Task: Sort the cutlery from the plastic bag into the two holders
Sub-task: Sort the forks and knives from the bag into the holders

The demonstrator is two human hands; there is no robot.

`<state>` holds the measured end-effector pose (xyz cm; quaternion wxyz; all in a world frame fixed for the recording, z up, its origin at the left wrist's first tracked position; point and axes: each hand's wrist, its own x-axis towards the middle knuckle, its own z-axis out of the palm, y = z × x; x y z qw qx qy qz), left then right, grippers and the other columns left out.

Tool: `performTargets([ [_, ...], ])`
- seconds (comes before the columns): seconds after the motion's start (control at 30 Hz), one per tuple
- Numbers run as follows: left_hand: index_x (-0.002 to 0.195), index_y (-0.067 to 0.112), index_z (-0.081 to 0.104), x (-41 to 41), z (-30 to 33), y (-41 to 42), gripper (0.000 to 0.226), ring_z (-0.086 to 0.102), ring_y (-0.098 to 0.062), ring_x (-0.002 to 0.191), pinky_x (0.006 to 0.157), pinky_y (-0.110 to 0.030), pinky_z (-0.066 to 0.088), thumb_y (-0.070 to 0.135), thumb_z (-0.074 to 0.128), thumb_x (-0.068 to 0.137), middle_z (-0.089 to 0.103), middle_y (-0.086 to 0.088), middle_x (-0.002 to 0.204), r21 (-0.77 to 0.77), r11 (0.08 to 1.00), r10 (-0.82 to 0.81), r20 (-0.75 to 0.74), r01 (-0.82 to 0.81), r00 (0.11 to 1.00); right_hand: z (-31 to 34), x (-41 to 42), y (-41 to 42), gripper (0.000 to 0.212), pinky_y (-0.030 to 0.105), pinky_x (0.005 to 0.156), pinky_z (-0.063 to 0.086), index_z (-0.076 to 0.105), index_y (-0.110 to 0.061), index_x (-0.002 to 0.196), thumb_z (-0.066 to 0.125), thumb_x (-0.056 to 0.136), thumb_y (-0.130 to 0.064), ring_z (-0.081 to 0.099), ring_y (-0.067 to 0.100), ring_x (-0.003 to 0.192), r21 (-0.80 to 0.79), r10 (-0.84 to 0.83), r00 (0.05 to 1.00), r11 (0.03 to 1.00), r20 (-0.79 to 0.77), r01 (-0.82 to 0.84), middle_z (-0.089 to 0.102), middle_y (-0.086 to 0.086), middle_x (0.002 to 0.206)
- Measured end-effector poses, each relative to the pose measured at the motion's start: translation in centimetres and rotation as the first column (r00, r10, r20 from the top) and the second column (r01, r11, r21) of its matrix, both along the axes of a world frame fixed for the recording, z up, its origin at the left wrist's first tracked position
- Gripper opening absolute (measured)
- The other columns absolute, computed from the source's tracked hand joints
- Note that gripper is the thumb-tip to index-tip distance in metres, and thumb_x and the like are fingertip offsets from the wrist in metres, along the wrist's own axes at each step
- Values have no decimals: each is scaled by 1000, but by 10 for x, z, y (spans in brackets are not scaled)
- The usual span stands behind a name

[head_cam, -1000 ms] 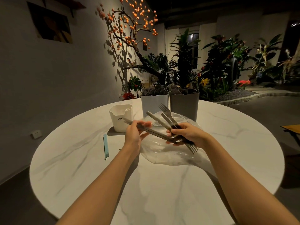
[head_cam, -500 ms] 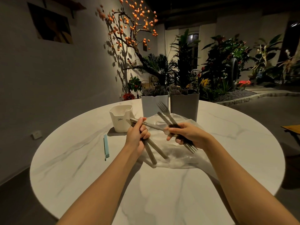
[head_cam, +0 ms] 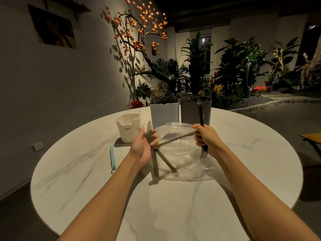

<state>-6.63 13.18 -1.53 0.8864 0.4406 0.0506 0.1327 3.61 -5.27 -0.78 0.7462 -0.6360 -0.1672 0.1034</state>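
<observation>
Cutlery sorting seen from the head camera, over a round white marbled bench (head_cam: 243, 171). The left hand (head_cam: 140, 146) curls its grip round several tan-handled pieces (head_cam: 155, 164), whose handles fan downward over the bench while their blurred upper ends rise above the fingers. The right hand (head_cam: 206, 138) closes its grip round two dark forks (head_cam: 202, 129): one points its tines up in front of the grey holder (head_cam: 192, 113), the other points its tines down below the hand. One thin tan piece (head_cam: 175, 139) spans the gap between both hands; which hand holds it cannot be told. The clear plastic bag (head_cam: 184, 160) lies flat on the bench beneath the hands. The white holder (head_cam: 164, 113) stands just left of the grey one, both at the far edge and filled with cutlery. A cream cup (head_cam: 128, 127) stands to their left, and a pale blue strip (head_cam: 112, 159) lies nearer the person.
</observation>
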Motion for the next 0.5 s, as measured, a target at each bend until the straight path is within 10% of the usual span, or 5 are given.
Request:
performTargets([
  [0.27, 117, 3, 57, -4, 1, -27, 28, 68, -20, 95, 73, -28, 55, 18, 38, 104, 68, -13, 109, 428, 874, -171, -175, 231, 970, -7, -15, 17, 17, 18, 47, 32, 60, -5, 109, 47, 100, -13, 38, 8, 54, -162, 105, 980, 984, 169, -77, 45, 0, 66],
  [0.5, 104, 1, 54, -7, 0, -33, 17, 60, -15, 67, 70, -31, 55, 11, 40, 103, 59, -12, 89, 428, 843, -278, -173, 326, 945, -9, -21, 24, 25, 14, 46, 34, 62, -9, 115, 45, 102, -20, 39, 8, 56, -229, 136, 970, 969, 203, -89, 45, 0, 66],
])
